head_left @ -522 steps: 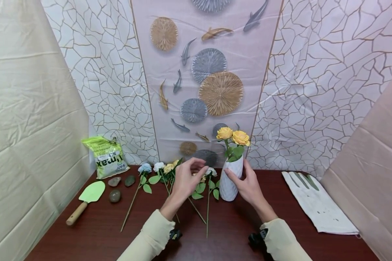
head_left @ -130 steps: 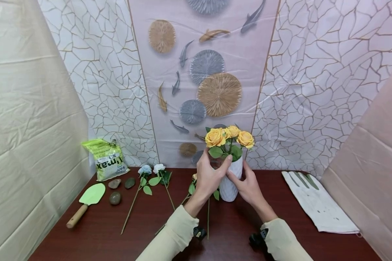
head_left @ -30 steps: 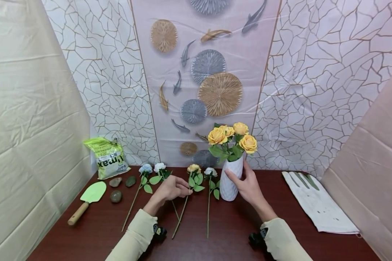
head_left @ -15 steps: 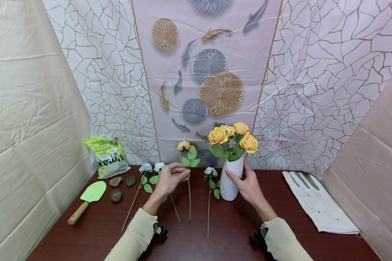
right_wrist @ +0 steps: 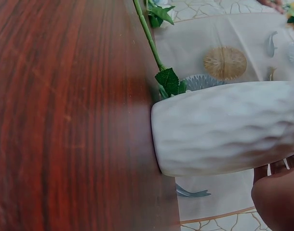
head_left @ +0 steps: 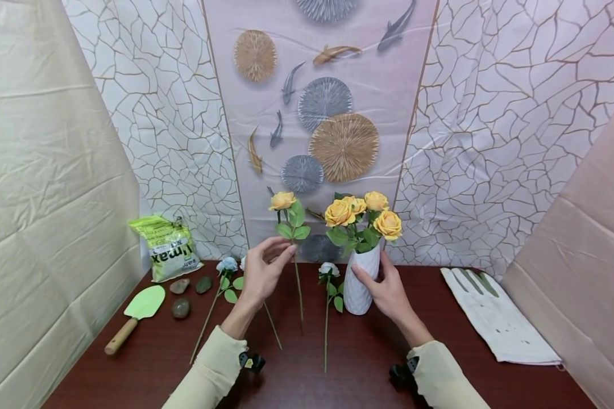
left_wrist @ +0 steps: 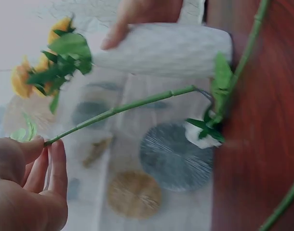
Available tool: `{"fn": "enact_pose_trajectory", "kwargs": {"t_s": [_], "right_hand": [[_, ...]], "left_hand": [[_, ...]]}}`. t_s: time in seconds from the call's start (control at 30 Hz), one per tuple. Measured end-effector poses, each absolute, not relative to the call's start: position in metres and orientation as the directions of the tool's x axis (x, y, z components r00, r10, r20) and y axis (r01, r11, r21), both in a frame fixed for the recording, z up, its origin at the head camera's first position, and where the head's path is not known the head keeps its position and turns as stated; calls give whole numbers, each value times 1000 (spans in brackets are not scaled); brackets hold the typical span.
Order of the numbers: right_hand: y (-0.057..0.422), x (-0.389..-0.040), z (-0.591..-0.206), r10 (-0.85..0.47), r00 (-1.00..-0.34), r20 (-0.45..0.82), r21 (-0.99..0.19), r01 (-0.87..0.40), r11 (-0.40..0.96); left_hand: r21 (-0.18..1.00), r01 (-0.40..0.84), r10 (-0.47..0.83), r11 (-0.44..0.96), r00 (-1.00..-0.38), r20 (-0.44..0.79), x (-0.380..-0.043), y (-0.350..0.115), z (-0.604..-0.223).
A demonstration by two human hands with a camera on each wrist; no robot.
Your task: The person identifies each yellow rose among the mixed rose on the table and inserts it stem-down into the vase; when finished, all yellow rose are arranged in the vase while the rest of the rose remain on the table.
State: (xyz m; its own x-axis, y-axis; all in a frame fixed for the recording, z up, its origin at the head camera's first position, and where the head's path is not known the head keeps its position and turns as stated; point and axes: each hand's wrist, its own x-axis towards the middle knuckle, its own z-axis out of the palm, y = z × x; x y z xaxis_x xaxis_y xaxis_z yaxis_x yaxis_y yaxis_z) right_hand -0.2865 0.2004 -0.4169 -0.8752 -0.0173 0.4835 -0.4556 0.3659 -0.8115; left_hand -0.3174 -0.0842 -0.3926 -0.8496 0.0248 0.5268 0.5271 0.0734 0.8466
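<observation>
My left hand (head_left: 261, 271) pinches the green stem of a yellow rose (head_left: 282, 200) between thumb and fingers, just below its leaves. The rose is upright in the air, its stem end above the table. In the left wrist view the stem (left_wrist: 118, 109) runs out from the fingertips of that hand (left_wrist: 26, 187). My right hand (head_left: 389, 289) grips the side of a white textured vase (head_left: 358, 292), which stands on the table. Several yellow roses (head_left: 340, 213) stick out of the vase's mouth. The right wrist view shows the vase (right_wrist: 224, 127) with the right hand (right_wrist: 279, 197) under it.
A white rose (head_left: 330, 269) lies left of the vase. Farther left lie a blue rose (head_left: 227, 264) and another stem (head_left: 273, 325), its flower mostly hidden. A green-bladed trowel (head_left: 144, 302), stones (head_left: 181, 308) and a green bag (head_left: 167, 250) are at left, white gloves (head_left: 496, 318) at right.
Over the last second my left hand has lifted a yellow rose off the table and turned it upright. Earlier, more yellow roses went into the vase. My right hand has kept its hold.
</observation>
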Motion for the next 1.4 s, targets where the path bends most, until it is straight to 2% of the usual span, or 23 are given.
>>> {"fn": "enact_pose_trajectory", "kwargs": {"t_s": [0.47, 0.63, 0.83, 1.1, 1.4], "right_hand": [[202, -293, -424, -29, -868, 496, -807, -473, 353], [209, -310, -444, -14, -865, 502, -809, -475, 345], [208, -310, -445, -18, -862, 506, -806, -480, 346], [202, -288, -420, -21, -874, 486, -805, -457, 379], [202, -288, -419, -28, -872, 489, -807, -464, 366]], "left_hand": [[715, 680, 9, -164, -724, 690, -282, -55, -330], [657, 727, -71, -201, -679, 730, -274, -38, -309], [551, 793, -186, -258, -601, 777, -282, -17, -299], [503, 849, -225, -163, -528, 819, -264, 12, -281], [480, 875, -115, 54, -472, 874, -282, 32, -312]]}}
